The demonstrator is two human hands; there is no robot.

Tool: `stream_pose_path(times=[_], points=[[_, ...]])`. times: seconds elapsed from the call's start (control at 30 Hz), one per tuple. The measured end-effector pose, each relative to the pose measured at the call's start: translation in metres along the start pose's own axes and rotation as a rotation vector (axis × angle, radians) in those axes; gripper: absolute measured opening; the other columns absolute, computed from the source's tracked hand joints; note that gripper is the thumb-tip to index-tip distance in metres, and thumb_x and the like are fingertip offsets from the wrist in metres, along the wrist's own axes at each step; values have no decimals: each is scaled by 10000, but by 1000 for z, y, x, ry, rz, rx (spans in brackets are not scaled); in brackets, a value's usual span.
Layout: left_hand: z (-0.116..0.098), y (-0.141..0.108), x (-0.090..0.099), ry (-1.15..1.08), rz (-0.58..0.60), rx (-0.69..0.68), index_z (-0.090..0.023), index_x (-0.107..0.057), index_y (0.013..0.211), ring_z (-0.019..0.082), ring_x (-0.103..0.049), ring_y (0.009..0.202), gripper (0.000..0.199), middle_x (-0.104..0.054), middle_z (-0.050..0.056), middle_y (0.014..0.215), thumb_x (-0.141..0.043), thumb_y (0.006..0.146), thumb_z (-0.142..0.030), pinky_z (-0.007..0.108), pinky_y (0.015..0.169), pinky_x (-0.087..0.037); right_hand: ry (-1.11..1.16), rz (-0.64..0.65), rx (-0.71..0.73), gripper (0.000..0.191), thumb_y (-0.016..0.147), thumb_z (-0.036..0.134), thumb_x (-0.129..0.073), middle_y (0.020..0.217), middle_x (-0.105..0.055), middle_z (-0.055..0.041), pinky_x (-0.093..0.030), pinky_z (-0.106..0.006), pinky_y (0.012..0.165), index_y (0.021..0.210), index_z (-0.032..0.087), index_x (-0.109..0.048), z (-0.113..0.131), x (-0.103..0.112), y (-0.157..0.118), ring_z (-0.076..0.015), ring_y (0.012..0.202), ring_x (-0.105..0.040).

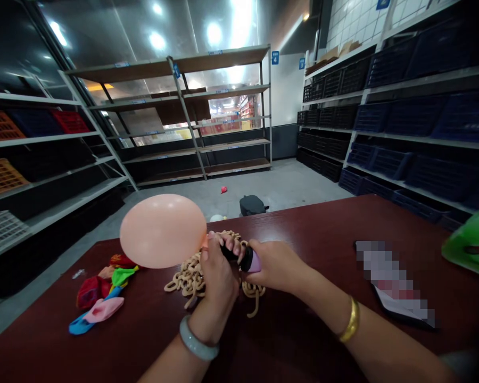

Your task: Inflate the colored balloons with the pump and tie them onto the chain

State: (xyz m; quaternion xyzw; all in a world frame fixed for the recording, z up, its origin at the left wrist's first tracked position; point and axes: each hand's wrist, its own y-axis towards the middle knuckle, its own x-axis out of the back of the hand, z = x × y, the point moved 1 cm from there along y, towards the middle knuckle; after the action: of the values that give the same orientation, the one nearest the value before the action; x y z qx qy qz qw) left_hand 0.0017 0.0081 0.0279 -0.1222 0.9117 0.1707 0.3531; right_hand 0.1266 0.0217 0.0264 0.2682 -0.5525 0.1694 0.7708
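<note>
An inflated peach balloon (163, 231) points to the left, its neck pinched in my left hand (219, 266) against the dark nozzle end of a small pump. My right hand (273, 263) is wrapped round the pump's purple and black body (252, 260). Beneath both hands lies a heap of tan rope (188, 279) on the dark red table (303, 340). Limp balloons (99, 290) in red, green, blue and pink form a loose pile at the left.
A phone-like flat object (395, 284), partly pixelated, lies at the right, near a green bag (473, 242). Beyond the table, a dark bag (252, 205) and a small red item (224, 189) rest on the floor. Shelves (235, 146) with crates stand around.
</note>
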Motion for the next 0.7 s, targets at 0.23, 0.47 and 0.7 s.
stream_pose_path(times=[0.23,0.47,0.7], points=[[-21,6,-3,25,-3,-37,-190,-430,627,109,-403,493,338,-375,-10,574,-573,853,-397,238,415,-346,-5,-34,-16,486,773,636,-533,868,-700,-50,-372,-286,591,1023,220,-534,8,5,-1,-241,767,-664],[-82,48,40,-46,-127,-224,-186,-368,654,61,-340,439,255,-323,-66,549,-584,788,-203,181,383,-267,-40,5,9,512,764,650,-545,885,-700,-48,-377,-286,604,1052,227,-541,1,7,0,-242,787,-660],[-72,48,38,-62,-158,-226,-190,-372,672,58,-362,441,249,-343,-69,557,-598,770,-224,177,387,-263,-96,-3,15,458,772,634,-545,837,-695,-57,-354,-286,591,951,212,-549,-12,12,-1,-242,753,-657]])
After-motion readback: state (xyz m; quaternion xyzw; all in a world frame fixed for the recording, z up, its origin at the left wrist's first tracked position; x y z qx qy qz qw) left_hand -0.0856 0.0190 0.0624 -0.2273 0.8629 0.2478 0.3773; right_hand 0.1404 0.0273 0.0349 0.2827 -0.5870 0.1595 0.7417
